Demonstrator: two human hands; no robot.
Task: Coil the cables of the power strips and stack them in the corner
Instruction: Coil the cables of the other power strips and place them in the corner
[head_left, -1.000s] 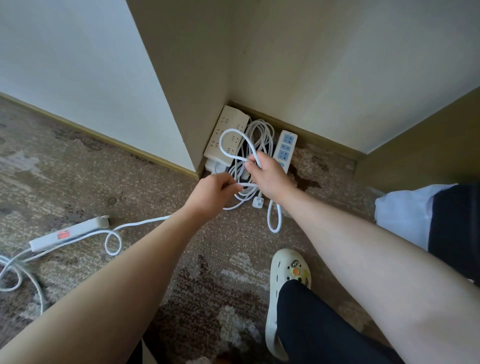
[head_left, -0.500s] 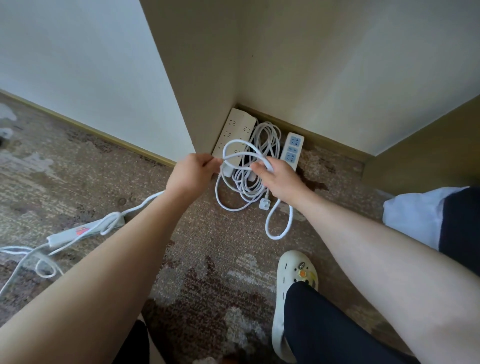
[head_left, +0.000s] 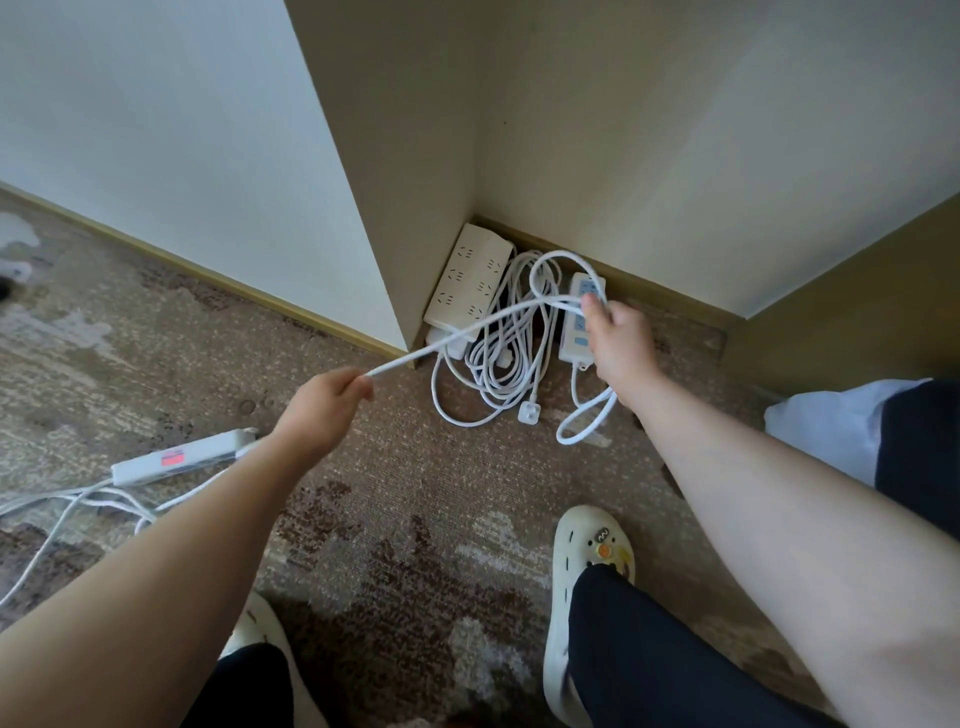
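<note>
Cable (head_left: 457, 332): drawn taut since half-second prior, hands now spread apart. Left hand (head_left: 324, 410) pinched on run; right hand (head_left: 618, 343) clenched round loops above corner. Strip (head_left: 179, 460) left on carpet; coiling judged underway.

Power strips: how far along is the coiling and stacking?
Done: the beige wide power strip and blue-socketed white strip lie in the corner. In hand: left hand and right hand stretch a white cable. Left: the red-switched white strip lies out on the carpet.
</note>
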